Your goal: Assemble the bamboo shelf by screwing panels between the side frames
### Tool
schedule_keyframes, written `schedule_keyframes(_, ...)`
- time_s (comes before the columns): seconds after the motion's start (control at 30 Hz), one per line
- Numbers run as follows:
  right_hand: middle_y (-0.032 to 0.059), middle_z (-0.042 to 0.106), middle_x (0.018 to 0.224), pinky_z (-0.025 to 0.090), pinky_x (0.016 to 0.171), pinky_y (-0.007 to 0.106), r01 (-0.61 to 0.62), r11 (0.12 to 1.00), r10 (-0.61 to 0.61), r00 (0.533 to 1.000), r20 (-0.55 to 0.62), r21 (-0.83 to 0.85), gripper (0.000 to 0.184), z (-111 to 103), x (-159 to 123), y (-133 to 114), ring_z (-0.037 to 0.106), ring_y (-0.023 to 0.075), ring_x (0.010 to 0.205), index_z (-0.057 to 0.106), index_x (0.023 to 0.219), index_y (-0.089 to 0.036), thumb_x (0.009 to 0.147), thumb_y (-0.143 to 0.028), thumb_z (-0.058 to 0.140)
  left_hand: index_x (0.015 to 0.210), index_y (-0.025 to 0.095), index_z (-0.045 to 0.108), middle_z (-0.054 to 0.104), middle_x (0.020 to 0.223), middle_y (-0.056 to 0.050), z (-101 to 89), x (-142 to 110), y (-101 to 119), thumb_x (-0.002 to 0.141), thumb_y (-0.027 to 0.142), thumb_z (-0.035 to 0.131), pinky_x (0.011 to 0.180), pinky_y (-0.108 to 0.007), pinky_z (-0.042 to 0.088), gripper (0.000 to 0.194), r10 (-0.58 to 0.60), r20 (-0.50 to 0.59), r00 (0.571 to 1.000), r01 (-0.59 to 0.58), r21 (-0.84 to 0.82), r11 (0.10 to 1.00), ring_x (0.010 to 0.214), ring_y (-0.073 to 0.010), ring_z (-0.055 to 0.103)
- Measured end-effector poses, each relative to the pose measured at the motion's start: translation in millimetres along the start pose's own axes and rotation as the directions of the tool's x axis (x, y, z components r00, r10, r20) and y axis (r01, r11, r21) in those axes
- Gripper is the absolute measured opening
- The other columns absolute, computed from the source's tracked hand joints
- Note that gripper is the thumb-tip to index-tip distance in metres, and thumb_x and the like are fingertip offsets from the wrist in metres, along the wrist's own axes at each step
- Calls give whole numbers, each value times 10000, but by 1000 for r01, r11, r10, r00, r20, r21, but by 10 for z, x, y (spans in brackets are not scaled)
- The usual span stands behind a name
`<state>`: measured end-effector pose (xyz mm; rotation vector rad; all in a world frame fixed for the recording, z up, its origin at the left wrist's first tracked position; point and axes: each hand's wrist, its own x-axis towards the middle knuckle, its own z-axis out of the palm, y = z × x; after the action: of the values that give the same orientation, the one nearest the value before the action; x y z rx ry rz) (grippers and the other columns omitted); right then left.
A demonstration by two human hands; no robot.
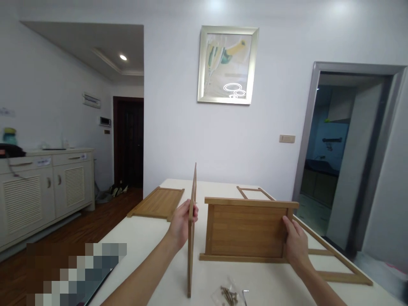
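Observation:
My left hand (182, 221) is closed around a narrow wooden frame (190, 250), held upright and seen edge-on. My right hand (296, 240) grips the right end of a wooden shelf panel (247, 229), which stands on its long side with its face toward me. A small gap separates the frame from the panel's left end. In front of them on the table lie a clear bag of screws (230, 295) and a small hex key (245, 296).
Another slatted wooden panel (159, 201) lies flat at the white table's (143, 242) back left. On the right lies a ladder-like wooden frame (342, 277), partly behind my right hand and the panel. A white cabinet (47, 187) stands at the far left.

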<state>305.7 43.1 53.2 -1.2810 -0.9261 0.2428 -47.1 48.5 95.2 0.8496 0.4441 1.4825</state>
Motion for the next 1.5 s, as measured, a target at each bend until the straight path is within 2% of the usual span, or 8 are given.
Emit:
schedule_keyframes(0.13, -28, 496, 631, 302, 641, 318, 45, 977, -54, 998, -37, -209, 430, 8, -77, -72, 427, 180, 664, 493, 692, -211, 859, -600, 420, 703, 147, 571, 490, 559, 32, 80, -50, -16, 762, 449, 706, 500, -212, 319, 336, 15, 33, 999, -14, -9, 1000, 497, -73, 417)
schedule_keyframes(0.3, -21, 459, 621, 271, 631, 324, 44, 962, -67, 995, -78, -271, 424, 7, -157, -166, 405, 187, 665, 416, 658, -229, 875, -593, 393, 706, 157, 564, 463, 540, 38, 70, -39, -38, 756, 488, 701, 493, -223, 293, 362, 44, 28, 999, -44, 0, 999, 488, -78, 384)
schedule_keyframes(0.5, -33, 407, 609, 260, 623, 324, 37, 966, -56, 996, -70, -258, 419, 12, -178, -187, 372, 174, 643, 383, 647, -231, 873, -582, 410, 698, 155, 560, 436, 537, 43, 73, -41, -43, 745, 497, 708, 487, -225, 275, 376, 46, 46, 998, -48, 28, 998, 484, -71, 367)
schedule_keyframes(1.0, -12, 445, 655, 280, 641, 340, 51, 973, -68, 995, -67, -226, 359, 1, -181, -169, 393, 191, 668, 452, 690, -221, 859, -537, 431, 710, 150, 559, 445, 582, 41, 97, -55, -21, 762, 485, 693, 492, -215, 290, 365, 46, 55, 997, -48, 41, 998, 505, -61, 367)
schedule_keyframes(1.2, -30, 392, 616, 259, 629, 330, 65, 974, -80, 995, -57, -217, 399, 13, -228, -226, 367, 174, 647, 394, 650, -226, 855, -565, 438, 705, 153, 560, 430, 550, 47, 117, -70, -5, 766, 504, 681, 494, -216, 282, 377, 46, 51, 998, -50, 75, 996, 494, -64, 350)
schedule_keyframes(1.5, -20, 421, 646, 264, 626, 325, 84, 976, -93, 995, -37, -199, 376, 21, -276, -309, 387, 180, 676, 434, 675, -218, 859, -546, 426, 700, 160, 558, 453, 549, 39, 135, -81, -5, 744, 538, 684, 500, -222, 295, 401, 69, 27, 997, -71, 105, 992, 503, -76, 375)
